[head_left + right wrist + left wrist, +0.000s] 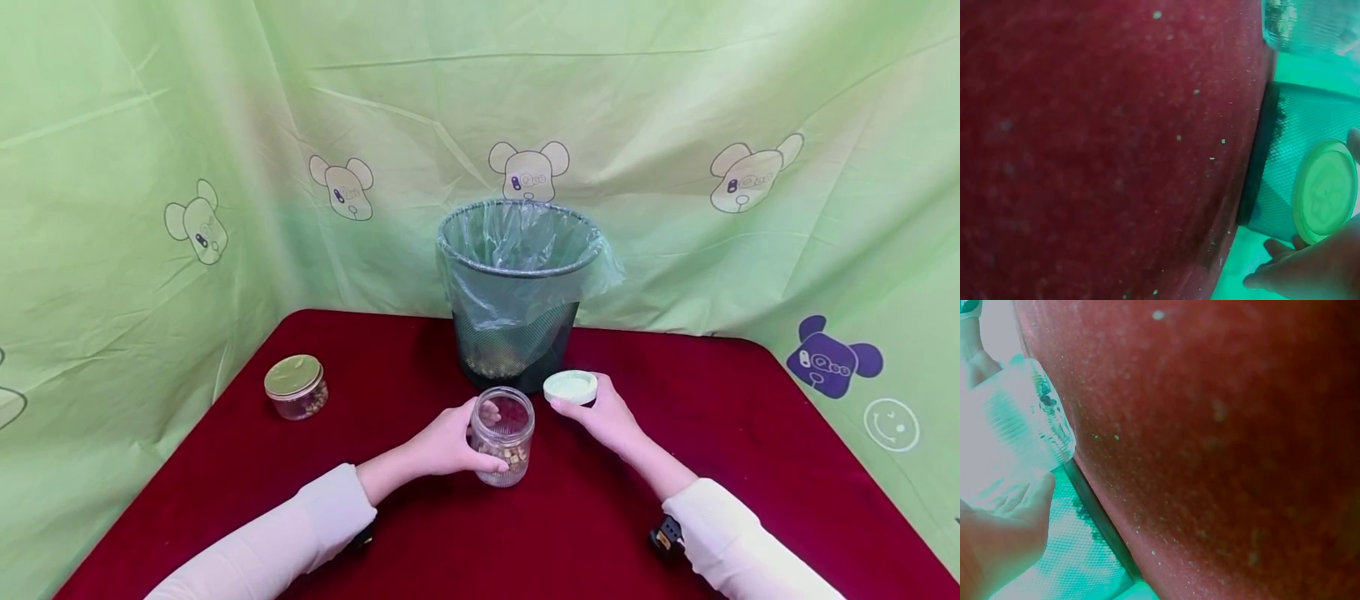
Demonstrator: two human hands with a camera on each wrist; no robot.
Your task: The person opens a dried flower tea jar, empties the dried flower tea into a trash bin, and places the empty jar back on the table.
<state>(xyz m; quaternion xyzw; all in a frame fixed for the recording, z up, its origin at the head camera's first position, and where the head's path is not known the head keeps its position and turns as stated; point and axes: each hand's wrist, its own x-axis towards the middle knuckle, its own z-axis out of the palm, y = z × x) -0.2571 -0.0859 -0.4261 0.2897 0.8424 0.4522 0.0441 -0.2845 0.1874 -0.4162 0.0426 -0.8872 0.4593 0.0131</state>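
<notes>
In the head view my left hand (447,440) grips a clear, ribbed jar (512,435) at mid-table, thumb across its near side. The jar's mouth is uncovered, and small tan pieces lie in its lower part. Just right of it, my right hand (609,415) holds a round pale green lid (571,386) by its edge, at about the height of the jar's mouth. A flower-like pattern shows on the face of the lid (1327,190) in the right wrist view. In the left wrist view the jar (1019,419) hangs over the red cloth, fingers of that hand (1007,540) against it.
Behind both hands stands a dark mesh wastebasket (513,329) lined with a clear plastic bag. A second, lower jar (297,398) with a gold-green lid sits at the left. Red cloth (517,550) covers the table, and green printed curtains (420,100) surround it.
</notes>
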